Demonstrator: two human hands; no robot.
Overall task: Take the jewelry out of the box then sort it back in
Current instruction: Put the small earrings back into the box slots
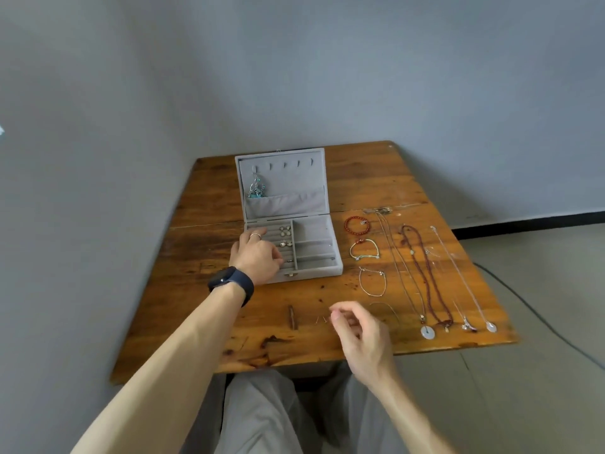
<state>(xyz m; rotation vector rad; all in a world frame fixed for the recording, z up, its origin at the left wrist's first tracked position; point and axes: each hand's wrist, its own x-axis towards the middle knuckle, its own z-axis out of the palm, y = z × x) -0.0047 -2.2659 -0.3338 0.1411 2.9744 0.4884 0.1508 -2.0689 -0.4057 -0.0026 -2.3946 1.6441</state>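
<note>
Nearest, our right hand hovers over the table, fingers loosely curled, nothing seen in them. Our left hand rests in the box ring rows, fingertips hidden; grasp unclear. Right of the box: bracelets and necklaces, laid out. In the lid, one teal piece hangs.

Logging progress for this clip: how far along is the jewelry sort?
Partway, likely in the put-back phase. Done: earrings sit in the box ring rows, and a teal piece hangs in the lid. In hand: left hand works at the ring rows; right hand pinches something too small to identify. Left: bracelets and necklaces on the table; right compartments look mostly empty.
</note>
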